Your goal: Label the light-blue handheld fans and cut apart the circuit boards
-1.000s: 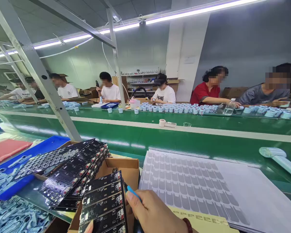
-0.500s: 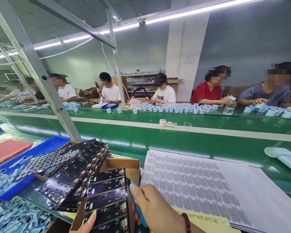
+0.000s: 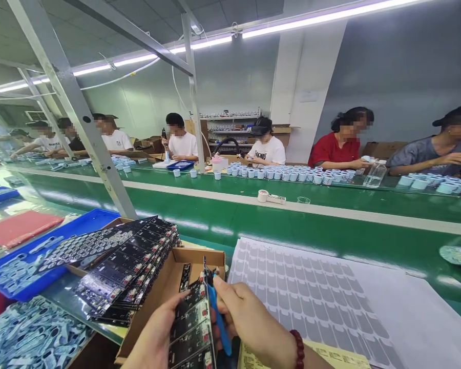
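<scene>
My left hand (image 3: 159, 328) grips a black circuit board panel (image 3: 190, 328), tilted over an open cardboard box (image 3: 179, 261). In my right hand (image 3: 240, 310) is a pair of cutters with blue handles (image 3: 222, 328). Their dark jaws meet the panel's right edge near its top; whether they are closed on it I cannot tell. A small loose board piece (image 3: 185, 277) lies inside the box. To the left, a stack of black circuit board panels (image 3: 138, 266) is fanned out beside the box.
Sheets of grey stickers (image 3: 292, 292) lie to the right. At left are a blue tray (image 3: 30, 287) and a heap of light blue plastic parts (image 3: 30, 333). A green conveyor (image 3: 223, 220) runs across, with several people and rows of small cups (image 3: 284, 174) beyond. A metal post (image 3: 107, 169) rises at left.
The panel has turned more edge-on, and my left hand has come further into view around it. The cutters are now at the panel's upper edge. A small board piece now shows in the box.
</scene>
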A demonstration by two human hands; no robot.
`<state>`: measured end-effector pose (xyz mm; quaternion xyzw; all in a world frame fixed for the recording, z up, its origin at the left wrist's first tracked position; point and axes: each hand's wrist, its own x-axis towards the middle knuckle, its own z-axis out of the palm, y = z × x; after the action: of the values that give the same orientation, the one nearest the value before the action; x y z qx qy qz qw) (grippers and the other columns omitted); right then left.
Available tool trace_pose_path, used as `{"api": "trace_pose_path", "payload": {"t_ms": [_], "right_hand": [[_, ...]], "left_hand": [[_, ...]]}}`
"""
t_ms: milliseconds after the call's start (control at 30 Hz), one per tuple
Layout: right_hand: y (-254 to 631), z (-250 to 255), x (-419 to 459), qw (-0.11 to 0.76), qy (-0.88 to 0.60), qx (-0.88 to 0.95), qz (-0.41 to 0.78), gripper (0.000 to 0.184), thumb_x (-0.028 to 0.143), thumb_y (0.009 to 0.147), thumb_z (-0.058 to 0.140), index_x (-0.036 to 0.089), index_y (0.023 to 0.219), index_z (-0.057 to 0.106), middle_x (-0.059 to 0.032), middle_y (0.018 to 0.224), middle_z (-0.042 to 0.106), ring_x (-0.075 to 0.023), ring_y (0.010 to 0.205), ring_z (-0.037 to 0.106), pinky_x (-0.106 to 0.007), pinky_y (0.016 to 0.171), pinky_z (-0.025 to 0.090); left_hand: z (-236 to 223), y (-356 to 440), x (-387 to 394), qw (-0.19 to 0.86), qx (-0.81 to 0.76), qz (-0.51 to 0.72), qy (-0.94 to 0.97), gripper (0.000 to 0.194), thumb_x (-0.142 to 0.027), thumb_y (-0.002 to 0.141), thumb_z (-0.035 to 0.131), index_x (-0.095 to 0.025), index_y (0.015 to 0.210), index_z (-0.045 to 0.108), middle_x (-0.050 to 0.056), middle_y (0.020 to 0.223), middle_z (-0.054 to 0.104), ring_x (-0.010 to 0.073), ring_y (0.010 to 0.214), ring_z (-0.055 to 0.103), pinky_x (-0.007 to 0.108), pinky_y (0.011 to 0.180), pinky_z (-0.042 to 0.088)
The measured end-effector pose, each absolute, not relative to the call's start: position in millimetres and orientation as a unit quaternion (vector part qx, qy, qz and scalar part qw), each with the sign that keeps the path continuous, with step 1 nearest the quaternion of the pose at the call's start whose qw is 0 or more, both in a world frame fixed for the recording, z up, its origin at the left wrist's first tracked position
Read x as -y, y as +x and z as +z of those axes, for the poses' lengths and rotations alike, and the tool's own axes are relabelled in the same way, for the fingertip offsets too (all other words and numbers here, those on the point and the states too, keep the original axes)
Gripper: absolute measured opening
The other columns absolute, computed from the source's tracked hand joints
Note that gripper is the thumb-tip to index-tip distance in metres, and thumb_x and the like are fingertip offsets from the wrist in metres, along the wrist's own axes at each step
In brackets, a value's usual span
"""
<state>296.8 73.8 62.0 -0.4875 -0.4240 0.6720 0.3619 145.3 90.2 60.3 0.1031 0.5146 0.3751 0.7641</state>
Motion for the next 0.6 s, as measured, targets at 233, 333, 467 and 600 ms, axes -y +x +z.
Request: {"api": "trace_pose_path", "payload": {"t_ms": [233,333,467,600], "right_hand": [[301,61,-95,0.341,-0.574,0.449,0.594,0.057,0.056,0.104,0.035,0.022,0.058,0.036,0.0024,0.058,0.05,-0.0107,0.048,0.05,-0.025,0.051,0.043],[306,65,-89,0.313,-0.57,0.513,0.561,0.058,0.051,0.104,0.037,0.021,0.056,0.046,0.0015,0.052,0.05,-0.0129,0.05,0.05,-0.027,0.056,0.04],[312,68,-70,0.281,-0.559,0.613,0.482,0.058,0.053,0.102,0.041,0.02,0.055,0.048,0.0005,0.055,0.048,-0.0143,0.056,0.046,-0.03,0.061,0.034],[305,60,-63,0.309,-0.546,0.589,0.51,0.066,0.078,0.092,0.037,0.022,0.059,0.046,-0.0008,0.058,0.05,-0.015,0.054,0.049,-0.03,0.057,0.038]], "left_hand": [[59,132,-81,0.677,-0.553,0.447,0.191,0.018,-0.037,0.074,0.079,-0.021,0.082,0.075,0.009,0.085,0.081,0.0309,0.097,0.075,0.039,0.088,0.059],[60,130,-78,0.589,-0.595,0.48,0.262,0.019,-0.034,0.072,0.082,-0.022,0.085,0.076,0.008,0.093,0.081,0.0313,0.112,0.07,0.041,0.1,0.053],[60,128,-81,0.546,-0.606,0.52,0.252,0.015,-0.033,0.074,0.081,-0.026,0.086,0.075,0.005,0.096,0.081,0.0297,0.12,0.066,0.042,0.105,0.049],[51,124,-87,0.574,-0.627,0.49,0.195,0.033,-0.039,0.073,0.082,-0.022,0.1,0.075,0.009,0.1,0.081,0.0322,0.113,0.069,0.045,0.099,0.054]]}}
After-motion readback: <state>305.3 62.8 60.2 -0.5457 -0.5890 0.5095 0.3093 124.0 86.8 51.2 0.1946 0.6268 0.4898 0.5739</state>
